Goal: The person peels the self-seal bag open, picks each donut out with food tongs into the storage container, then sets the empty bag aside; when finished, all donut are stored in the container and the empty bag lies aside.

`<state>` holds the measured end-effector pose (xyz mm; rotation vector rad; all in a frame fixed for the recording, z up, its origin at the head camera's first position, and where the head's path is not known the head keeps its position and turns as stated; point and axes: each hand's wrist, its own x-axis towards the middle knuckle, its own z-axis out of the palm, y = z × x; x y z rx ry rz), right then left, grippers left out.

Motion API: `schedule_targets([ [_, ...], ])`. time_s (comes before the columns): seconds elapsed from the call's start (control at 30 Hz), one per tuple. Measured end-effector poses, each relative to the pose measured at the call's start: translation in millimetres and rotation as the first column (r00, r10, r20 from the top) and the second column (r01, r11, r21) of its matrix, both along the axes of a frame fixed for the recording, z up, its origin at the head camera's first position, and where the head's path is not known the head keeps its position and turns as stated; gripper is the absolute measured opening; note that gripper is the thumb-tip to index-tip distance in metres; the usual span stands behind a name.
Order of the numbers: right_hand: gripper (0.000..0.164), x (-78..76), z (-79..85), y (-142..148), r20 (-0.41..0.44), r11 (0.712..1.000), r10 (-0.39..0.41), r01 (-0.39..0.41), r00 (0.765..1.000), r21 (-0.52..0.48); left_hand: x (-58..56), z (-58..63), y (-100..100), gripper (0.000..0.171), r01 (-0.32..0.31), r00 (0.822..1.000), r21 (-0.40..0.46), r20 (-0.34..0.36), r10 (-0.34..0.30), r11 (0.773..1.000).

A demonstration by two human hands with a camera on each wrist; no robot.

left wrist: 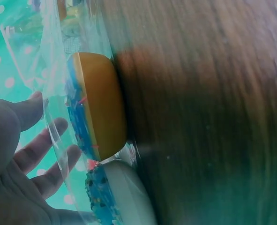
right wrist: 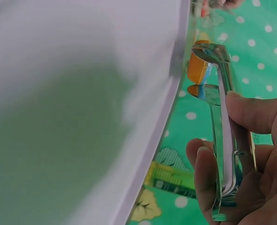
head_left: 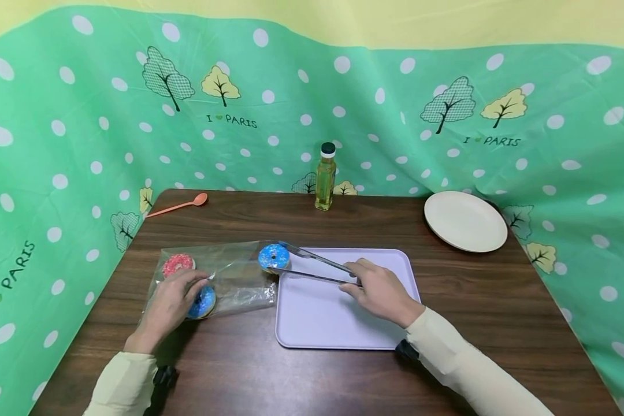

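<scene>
A clear plastic bag (head_left: 234, 274) lies left of the lilac tray (head_left: 317, 323). Inside the bag are a pink-iced donut (head_left: 178, 264) and a blue-iced donut (head_left: 203, 302). My left hand (head_left: 169, 303) is over these two, thumb and fingers apart, touching the bag film; in the left wrist view a donut's brown side (left wrist: 105, 108) faces the camera. With my right hand (head_left: 379, 289) I grip metal tongs (head_left: 317, 277) above the tray. Their tips are on either side of another blue donut (head_left: 274, 257) at the bag's right end. Whether it is within the bag's mouth, I cannot tell.
Behind the tray stands a bottle of yellow liquid (head_left: 325, 179) with a dark cap. A white plate (head_left: 465, 221) is at the back right, an orange spoon (head_left: 182, 203) at the back left. A green patterned cloth (head_left: 291, 86) hangs behind the wooden table (head_left: 239, 370).
</scene>
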<state>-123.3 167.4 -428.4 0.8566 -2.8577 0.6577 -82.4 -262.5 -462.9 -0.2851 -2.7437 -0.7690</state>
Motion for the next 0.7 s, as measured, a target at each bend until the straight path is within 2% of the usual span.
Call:
schedule_targets([
  [0.37, 0.035, 12.0, -9.0, 34.6, -0.027, 0.997, -0.083, 0.083, 0.996, -0.007, -3.1, -1.3, 0.1, 0.009, 0.025, 0.998, 0.003, -0.053, -0.025, 1.0],
  [0.7, 0.035, 18.8, -11.4, 56.8, -0.027, 0.993, -0.115, 0.115, 0.993, 0.016, -3.4, -1.6, -0.6, 0.01, 0.026, 0.999, 0.001, -0.042, -0.026, 1.0],
])
